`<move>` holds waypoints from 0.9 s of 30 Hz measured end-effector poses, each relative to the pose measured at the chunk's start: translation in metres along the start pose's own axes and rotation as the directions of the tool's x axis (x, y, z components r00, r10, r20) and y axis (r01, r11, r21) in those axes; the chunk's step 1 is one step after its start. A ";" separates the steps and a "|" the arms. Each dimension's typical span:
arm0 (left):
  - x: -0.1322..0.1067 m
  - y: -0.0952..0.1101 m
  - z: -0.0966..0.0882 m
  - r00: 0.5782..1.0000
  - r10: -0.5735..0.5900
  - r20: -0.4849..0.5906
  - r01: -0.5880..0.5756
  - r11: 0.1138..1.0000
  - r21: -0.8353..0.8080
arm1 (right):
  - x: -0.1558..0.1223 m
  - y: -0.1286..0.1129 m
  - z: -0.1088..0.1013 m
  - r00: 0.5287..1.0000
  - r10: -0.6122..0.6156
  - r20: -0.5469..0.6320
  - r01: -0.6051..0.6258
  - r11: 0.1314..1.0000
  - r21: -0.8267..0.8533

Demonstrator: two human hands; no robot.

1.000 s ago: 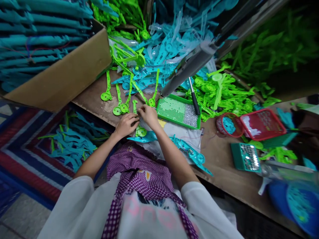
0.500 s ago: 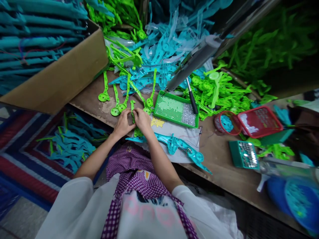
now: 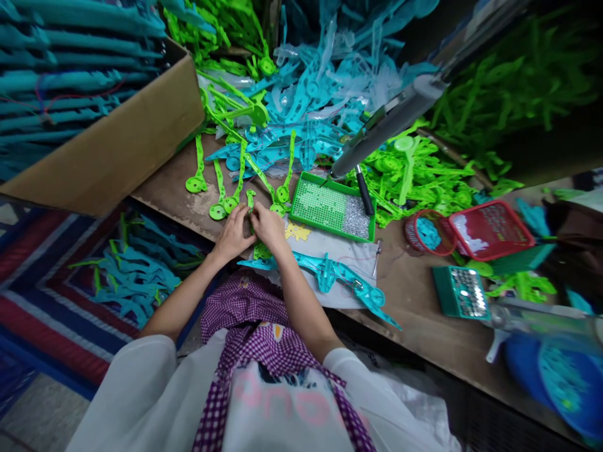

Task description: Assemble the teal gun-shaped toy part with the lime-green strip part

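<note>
Down at the far left, a heap of teal plastic cut-outs (image 3: 136, 276) lies on the striped red and blue floor mat (image 3: 42, 282). Above it a brown cardboard box (image 3: 117, 141), stacked full of teal parts, overhangs the left corner of the worn wooden workbench (image 3: 424, 326).

Just right of the box, a row of bright green spoon-shaped plastic arms (image 3: 221, 191) lies flat on the bench. Behind them is a loose tangle of teal and green mouldings (image 3: 306, 107).

The person's left hand (image 3: 233, 235) and right hand (image 3: 269, 227) meet at the near edge of the bench, fingertips touching. Both hands are closed in a pinch on a small bright green plastic strip (image 3: 250, 199). Its rounded end pokes out beyond the fingers, just in front of the row of green arms. What the fingers do under the strip is hidden.

Right of the hands sits a green rectangular plastic tray of tiny silver screws (image 3: 330, 210), with a black-handled tool (image 3: 363, 191) lying across its far corner. A grey cylindrical tool (image 3: 386, 122) hangs slanted above the tray.

In front of the tray a long teal plastic assembly (image 3: 336, 276) rests on a pale sheet. Further right are a mound of green parts (image 3: 424, 172), a round red mesh basket (image 3: 424, 233) touching a rectangular red basket (image 3: 492, 231), a small dark green tray of screws (image 3: 460, 294), and a blurred blue bowl (image 3: 556, 376).
</note>
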State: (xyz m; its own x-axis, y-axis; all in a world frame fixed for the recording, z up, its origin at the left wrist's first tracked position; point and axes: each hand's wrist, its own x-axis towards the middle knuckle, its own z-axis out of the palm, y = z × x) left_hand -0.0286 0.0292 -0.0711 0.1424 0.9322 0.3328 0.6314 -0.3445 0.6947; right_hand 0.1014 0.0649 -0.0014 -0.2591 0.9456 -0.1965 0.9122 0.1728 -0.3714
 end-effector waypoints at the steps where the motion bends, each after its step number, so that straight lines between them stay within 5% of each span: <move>1: 0.000 0.000 0.000 1.000 0.008 0.016 -0.009 1.000 0.018 | 0.000 -0.001 -0.001 1.000 -0.015 0.003 0.015 1.000 -0.019; 6: 0.003 0.003 -0.004 0.998 0.004 0.062 -0.010 0.996 0.093 | -0.008 0.000 -0.006 0.999 -0.039 0.025 0.039 0.999 -0.009; 11: 0.004 0.006 -0.007 0.996 -0.042 0.076 0.032 0.992 0.121 | -0.016 0.020 -0.006 0.997 0.052 0.051 -0.063 0.969 0.239; 19: 0.002 0.007 -0.008 0.992 -0.077 0.105 0.066 0.993 0.102 | -0.014 0.029 0.005 1.000 -0.025 0.009 0.016 0.835 0.549; 27: 0.006 0.011 -0.019 0.983 -0.071 0.168 0.059 0.995 0.076 | -0.007 0.022 0.008 0.992 -0.120 -0.025 0.122 0.943 0.310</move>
State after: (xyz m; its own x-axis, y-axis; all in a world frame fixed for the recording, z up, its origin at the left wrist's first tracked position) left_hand -0.0351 0.0288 -0.0497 0.2232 0.9597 0.1707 0.6952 -0.2795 0.6623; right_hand 0.1209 0.0599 -0.0152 -0.3590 0.9246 -0.1272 0.7300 0.1933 -0.6555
